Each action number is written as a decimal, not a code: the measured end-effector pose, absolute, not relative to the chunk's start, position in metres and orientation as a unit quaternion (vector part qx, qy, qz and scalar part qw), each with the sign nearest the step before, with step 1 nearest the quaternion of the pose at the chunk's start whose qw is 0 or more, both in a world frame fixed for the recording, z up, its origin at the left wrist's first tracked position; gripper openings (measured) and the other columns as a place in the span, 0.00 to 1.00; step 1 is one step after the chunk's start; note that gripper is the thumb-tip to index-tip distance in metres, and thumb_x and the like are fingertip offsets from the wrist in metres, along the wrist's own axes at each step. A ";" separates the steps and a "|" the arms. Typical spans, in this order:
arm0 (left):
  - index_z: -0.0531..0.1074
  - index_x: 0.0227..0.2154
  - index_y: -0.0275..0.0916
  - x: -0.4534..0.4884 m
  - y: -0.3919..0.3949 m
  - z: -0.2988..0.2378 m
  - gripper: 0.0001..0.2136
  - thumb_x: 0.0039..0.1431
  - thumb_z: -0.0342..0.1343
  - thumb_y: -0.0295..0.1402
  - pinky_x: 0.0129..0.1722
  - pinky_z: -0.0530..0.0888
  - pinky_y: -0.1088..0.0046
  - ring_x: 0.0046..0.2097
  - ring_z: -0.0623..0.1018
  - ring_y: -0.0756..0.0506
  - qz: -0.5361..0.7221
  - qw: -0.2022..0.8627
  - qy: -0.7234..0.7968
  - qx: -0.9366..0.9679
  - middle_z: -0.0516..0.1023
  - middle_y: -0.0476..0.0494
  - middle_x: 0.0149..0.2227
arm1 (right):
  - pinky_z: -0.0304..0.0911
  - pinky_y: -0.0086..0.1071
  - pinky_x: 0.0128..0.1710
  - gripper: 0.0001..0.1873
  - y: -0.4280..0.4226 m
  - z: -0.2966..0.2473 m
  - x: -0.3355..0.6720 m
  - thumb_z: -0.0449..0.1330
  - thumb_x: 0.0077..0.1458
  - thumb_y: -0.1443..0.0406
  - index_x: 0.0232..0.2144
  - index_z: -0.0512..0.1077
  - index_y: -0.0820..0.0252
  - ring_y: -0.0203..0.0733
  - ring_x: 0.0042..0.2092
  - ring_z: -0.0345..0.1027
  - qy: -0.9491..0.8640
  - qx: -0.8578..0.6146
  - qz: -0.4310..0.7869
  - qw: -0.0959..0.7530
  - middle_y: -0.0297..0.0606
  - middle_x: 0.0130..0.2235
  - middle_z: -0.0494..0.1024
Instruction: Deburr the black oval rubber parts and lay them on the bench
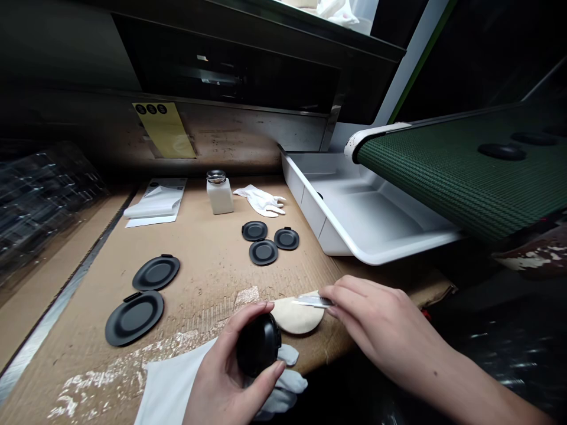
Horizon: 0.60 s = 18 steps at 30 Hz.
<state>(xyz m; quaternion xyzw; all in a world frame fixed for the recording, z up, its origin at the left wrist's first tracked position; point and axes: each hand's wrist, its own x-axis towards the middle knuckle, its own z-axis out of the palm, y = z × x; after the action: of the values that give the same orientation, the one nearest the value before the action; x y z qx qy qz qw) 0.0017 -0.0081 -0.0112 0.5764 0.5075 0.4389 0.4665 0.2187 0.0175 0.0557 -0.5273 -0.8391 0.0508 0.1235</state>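
My left hand [234,378] grips a black round plastic lid [257,345] by its edges, tilted up near the table's front edge. Between the thumb and fingers of my right hand [376,313] is a small knife [312,301], its thin blade pointing left. That blade lies over a cream-coloured round pad [299,319], just right of the lid; whether it touches the pad I cannot tell. Below my left hand lies a white glove [172,378], partly hidden by it.
Two black lids [135,319] lie at the left and three more [263,252] near the middle. Behind them are a pump bottle [220,198], another white glove [261,200] and papers [157,203]. A white tray [325,236] stands right, under a green conveyor belt [443,171] carrying black parts.
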 end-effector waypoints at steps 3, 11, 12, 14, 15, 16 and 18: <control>0.66 0.46 0.49 0.006 -0.009 -0.006 0.20 0.48 0.60 0.34 0.56 0.62 0.69 0.55 0.67 0.45 0.475 0.485 0.510 0.528 0.71 0.49 0.51 | 0.63 0.31 0.35 0.11 0.033 0.028 0.231 0.47 0.60 0.65 0.41 0.68 0.53 0.38 0.37 0.67 -0.805 -0.580 0.039 0.117 0.34 0.37 0.72; 0.71 0.43 0.42 0.013 -0.010 0.001 0.16 0.55 0.51 0.43 0.50 0.69 0.63 0.51 0.71 0.40 0.602 0.617 0.413 0.292 0.73 0.40 0.50 | 0.63 0.36 0.48 0.16 0.038 0.010 0.184 0.51 0.58 0.67 0.48 0.65 0.59 0.41 0.48 0.63 -0.843 -0.420 0.079 0.327 0.42 0.46 0.71; 0.71 0.42 0.41 0.012 -0.008 -0.001 0.16 0.55 0.50 0.44 0.47 0.71 0.64 0.50 0.72 0.40 0.609 0.632 0.401 0.263 0.74 0.40 0.48 | 0.64 0.34 0.45 0.14 0.035 0.015 0.172 0.52 0.58 0.67 0.47 0.67 0.58 0.40 0.45 0.64 -0.853 -0.379 0.096 0.346 0.41 0.44 0.72; 0.71 0.40 0.41 0.010 -0.005 -0.004 0.17 0.55 0.50 0.46 0.39 0.74 0.66 0.44 0.75 0.42 0.615 0.661 0.377 0.207 0.76 0.41 0.43 | 0.64 0.31 0.37 0.11 0.034 0.027 0.149 0.51 0.58 0.67 0.41 0.71 0.58 0.38 0.38 0.65 -0.862 -0.327 0.105 0.372 0.39 0.38 0.74; 0.70 0.39 0.42 0.008 -0.004 -0.005 0.17 0.55 0.49 0.48 0.35 0.74 0.67 0.40 0.77 0.43 0.619 0.674 0.362 0.180 0.77 0.43 0.40 | 0.62 0.30 0.34 0.11 0.038 0.032 0.140 0.50 0.58 0.67 0.37 0.72 0.58 0.38 0.35 0.64 -0.864 -0.315 0.101 0.378 0.38 0.34 0.74; 0.69 0.39 0.43 0.006 -0.002 -0.007 0.18 0.54 0.47 0.50 0.32 0.74 0.67 0.38 0.78 0.43 0.622 0.685 0.346 0.154 0.77 0.44 0.39 | 0.61 0.30 0.32 0.11 0.044 0.036 0.133 0.50 0.58 0.67 0.34 0.73 0.59 0.37 0.33 0.63 -0.865 -0.315 0.097 0.377 0.37 0.31 0.73; 0.68 0.38 0.43 0.002 0.002 -0.010 0.21 0.53 0.45 0.54 0.30 0.74 0.67 0.35 0.78 0.43 0.620 0.705 0.320 0.127 0.78 0.44 0.37 | 0.59 0.29 0.34 0.11 0.063 0.044 0.119 0.50 0.58 0.66 0.31 0.73 0.59 0.36 0.34 0.63 -0.867 -0.359 0.108 0.328 0.36 0.30 0.72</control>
<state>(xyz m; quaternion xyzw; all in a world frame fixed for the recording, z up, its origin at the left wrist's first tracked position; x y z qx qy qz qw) 0.0020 0.0016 -0.0101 0.1272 0.3196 0.6200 0.7052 0.1193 0.0631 0.0437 -0.3591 -0.8673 0.1076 0.3275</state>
